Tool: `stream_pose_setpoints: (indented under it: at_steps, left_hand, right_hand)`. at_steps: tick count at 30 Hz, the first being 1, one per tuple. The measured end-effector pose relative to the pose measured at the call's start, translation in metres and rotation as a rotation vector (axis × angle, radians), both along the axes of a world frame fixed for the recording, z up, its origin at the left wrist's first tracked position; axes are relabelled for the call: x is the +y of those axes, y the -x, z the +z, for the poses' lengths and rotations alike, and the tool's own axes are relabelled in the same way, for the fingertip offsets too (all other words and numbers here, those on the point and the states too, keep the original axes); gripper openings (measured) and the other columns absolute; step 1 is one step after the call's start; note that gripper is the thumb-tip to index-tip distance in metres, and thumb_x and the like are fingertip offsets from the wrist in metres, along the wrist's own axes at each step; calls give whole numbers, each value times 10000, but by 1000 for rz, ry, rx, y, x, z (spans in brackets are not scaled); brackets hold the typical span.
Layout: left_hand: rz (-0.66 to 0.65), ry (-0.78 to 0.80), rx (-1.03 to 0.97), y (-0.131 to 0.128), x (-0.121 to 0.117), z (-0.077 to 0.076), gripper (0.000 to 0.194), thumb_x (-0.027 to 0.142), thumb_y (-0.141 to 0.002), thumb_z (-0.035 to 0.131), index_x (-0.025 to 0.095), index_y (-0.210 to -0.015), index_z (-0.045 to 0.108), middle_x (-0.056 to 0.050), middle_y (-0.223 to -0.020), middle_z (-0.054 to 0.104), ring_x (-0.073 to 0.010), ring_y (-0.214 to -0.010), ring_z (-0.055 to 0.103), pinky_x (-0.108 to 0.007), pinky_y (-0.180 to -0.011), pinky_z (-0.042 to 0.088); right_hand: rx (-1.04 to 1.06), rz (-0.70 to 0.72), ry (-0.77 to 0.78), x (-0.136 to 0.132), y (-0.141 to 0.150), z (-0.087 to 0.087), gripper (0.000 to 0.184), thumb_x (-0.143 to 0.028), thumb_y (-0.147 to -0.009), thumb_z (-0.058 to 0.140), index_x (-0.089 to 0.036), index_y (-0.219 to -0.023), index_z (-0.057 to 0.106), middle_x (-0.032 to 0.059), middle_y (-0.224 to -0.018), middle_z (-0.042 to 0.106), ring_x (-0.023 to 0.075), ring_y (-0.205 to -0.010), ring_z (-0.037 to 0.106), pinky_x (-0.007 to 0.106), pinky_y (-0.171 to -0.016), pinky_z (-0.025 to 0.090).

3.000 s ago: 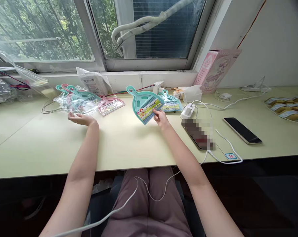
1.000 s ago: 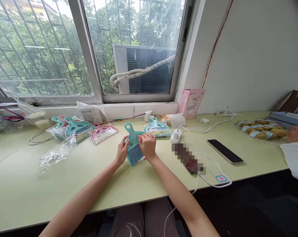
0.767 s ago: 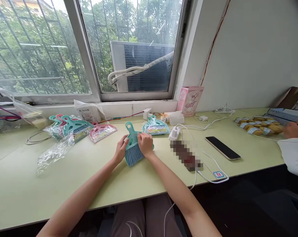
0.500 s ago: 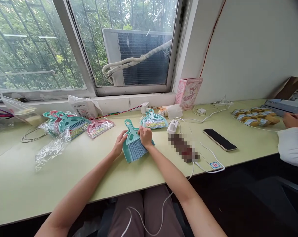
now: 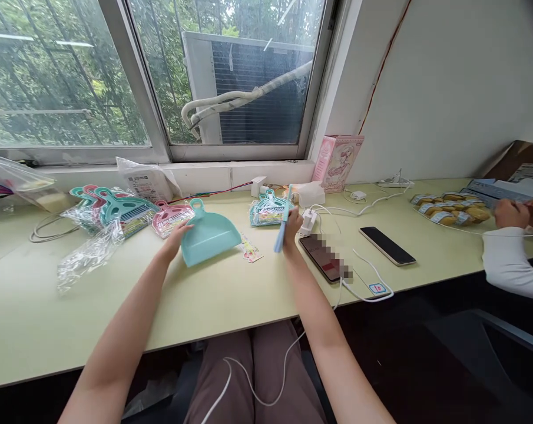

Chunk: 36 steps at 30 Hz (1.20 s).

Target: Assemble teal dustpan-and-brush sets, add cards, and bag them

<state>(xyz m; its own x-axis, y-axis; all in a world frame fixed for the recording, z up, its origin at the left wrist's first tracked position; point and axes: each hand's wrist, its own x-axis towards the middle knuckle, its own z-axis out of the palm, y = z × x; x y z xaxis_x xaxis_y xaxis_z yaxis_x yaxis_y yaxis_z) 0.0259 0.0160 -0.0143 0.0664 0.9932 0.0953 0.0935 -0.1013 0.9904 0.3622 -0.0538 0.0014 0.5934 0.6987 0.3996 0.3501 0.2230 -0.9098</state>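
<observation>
My left hand [image 5: 176,240] is closed on the left edge of a teal dustpan [image 5: 211,237], near its looped handle. The pan is tilted up over the table with its inner face towards me. In my right hand [image 5: 293,227] is a small hand brush [image 5: 281,232], seen edge-on with its blue bristles pointing down. On the table between the two lies a small printed card [image 5: 250,249]. Behind my right hand rests a wrapped teal dustpan set [image 5: 268,209]. Left of the dustpan are a wrapped pink set [image 5: 169,217] and several wrapped teal and pink sets [image 5: 120,209].
Crumpled clear film [image 5: 89,253] lies at the left. A phone on a cable [image 5: 321,259], a second phone [image 5: 387,246] and a white charger [image 5: 308,222] lie on the right. Farther right are yellow packaged items [image 5: 452,209] and another person's hands [image 5: 513,213]. A pink box [image 5: 337,165] stands behind.
The brush has come apart from the dustpan. My left hand has moved left with the pan, my right hand right with the brush. A printed card now shows on the table.
</observation>
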Motion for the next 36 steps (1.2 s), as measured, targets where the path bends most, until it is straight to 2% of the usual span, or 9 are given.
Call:
stream_pose_setpoints:
  at_steps: [2, 6, 10, 13, 16, 19, 23, 31, 36]
  left_hand:
    - [-29, 18, 79, 23, 8, 2, 468, 391, -597, 675, 209, -1025, 720, -48, -942, 725, -278, -902, 645, -351, -801, 511]
    - [-9, -63, 338, 40, 11, 3, 427, 432, -609, 635, 214, -961, 739, -56, -1002, 721, -305, -963, 628, -351, -783, 514]
    - [31, -98, 683, 37, 6, 2, 440, 492, -725, 540, 216, -1021, 714, -76, -1075, 706, -275, -892, 640, -336, -712, 500]
    - [125, -128, 899, 34, 2, 4, 457, 568, -829, 449, 246, -1037, 698, -82, -1033, 711, -284, -862, 635, -355, -730, 468]
    - [191, -220, 977, 32, 1, 4, 457, 636, -819, 468, 247, -856, 706, -99, -924, 707, -320, -878, 617, -363, -740, 440]
    - [182, -281, 976, 29, 2, 0, 402, 631, -739, 591, 238, -702, 663, -97, -824, 686, -324, -841, 609, -361, -735, 432]
    - [162, -308, 971, 26, 1, -6, 279, 501, -635, 735, 243, -715, 668, -78, -780, 675, -314, -818, 607, -361, -753, 435]
    - [128, -302, 544, 25, 4, -6, 276, 468, -751, 619, 194, -746, 660, -61, -734, 639, -229, -734, 559, -323, -720, 419]
    - [110, -209, 178, 23, 4, 2, 348, 503, -785, 610, 175, -902, 632, -24, -754, 592, -161, -704, 531, -262, -654, 423]
  right_hand:
    - [-25, -134, 176, 6, -6, -1, 580, -358, -978, 156, -205, -579, 548, 93, -632, 619, 215, -687, 591, 311, -717, 433]
    - [-447, -88, 554, 10, 8, -10, 488, -324, -975, 300, -156, -741, 694, 138, -849, 722, 225, -841, 667, 282, -753, 448]
    - [-777, -73, 598, 9, 24, -16, 344, -283, -980, 352, -167, -1053, 668, 127, -938, 726, 222, -896, 687, 290, -783, 460]
    - [-817, -22, 600, 8, 24, -15, 277, -243, -962, 403, -209, -1127, 623, 89, -928, 716, 213, -891, 678, 290, -771, 465]
    - [-817, 4, 541, 5, 21, -13, 302, -169, -921, 462, -222, -1185, 598, 97, -1062, 671, 201, -922, 651, 282, -766, 462]
    - [-828, -45, 480, 4, 16, -15, 335, -181, -890, 539, -211, -1219, 592, 136, -1254, 565, 228, -1080, 579, 303, -821, 460]
    - [-828, -19, 553, 9, 9, -22, 233, -206, -907, 544, -150, -1113, 634, 156, -1186, 613, 260, -1135, 543, 376, -928, 412]
    - [-556, 68, 513, 20, -3, -29, 178, -112, -885, 512, -162, -1013, 625, 134, -1048, 690, 247, -971, 623, 356, -835, 422]
    - [-165, 300, 177, 23, -3, -19, 171, -173, -877, 519, -174, -1004, 633, 79, -1015, 697, 164, -839, 649, 317, -819, 477]
